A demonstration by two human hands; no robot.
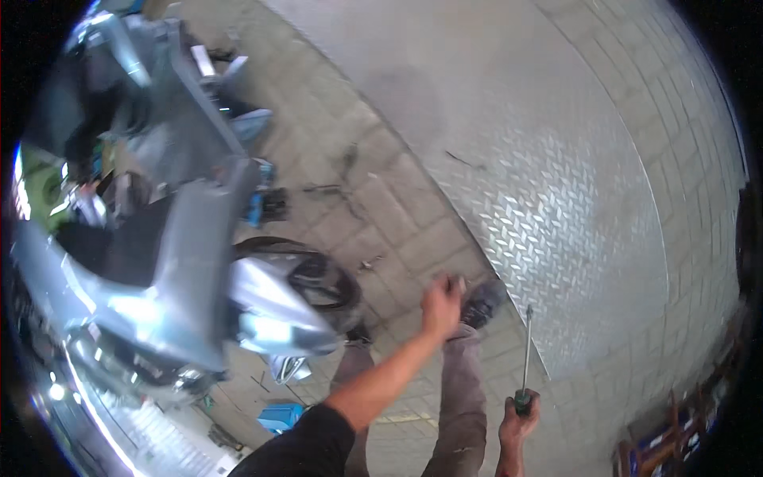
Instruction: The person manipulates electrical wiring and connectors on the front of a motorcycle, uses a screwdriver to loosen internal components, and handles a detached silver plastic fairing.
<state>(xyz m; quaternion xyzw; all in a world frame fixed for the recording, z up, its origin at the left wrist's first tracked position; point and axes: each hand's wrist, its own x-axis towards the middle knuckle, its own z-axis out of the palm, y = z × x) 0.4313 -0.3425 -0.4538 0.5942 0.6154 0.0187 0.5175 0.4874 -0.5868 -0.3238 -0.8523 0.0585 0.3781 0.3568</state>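
My right hand (518, 419), low in the picture, is closed round the dark green handle of a screwdriver (526, 358). Its long metal shaft points up and away from me, over the edge of a metal floor plate. My left hand (442, 305) reaches forward above my shoe (483, 304), with its fingers curled together and a little blurred. Something small and pale may be at the fingertips, too blurred to name. To the left of that hand stands a silver-grey scooter (195, 270); its pointed silver panel (278, 314) lies nearest, beside a dark round part (326, 282).
The steel plate (548, 207) with a raised tread pattern covers much of the paved floor (381, 175) ahead and right. Blue-and-black items (262, 203) lie near the scooter. A blue box (280, 417) sits at lower left, and a dark reddish rack (668, 437) at lower right.
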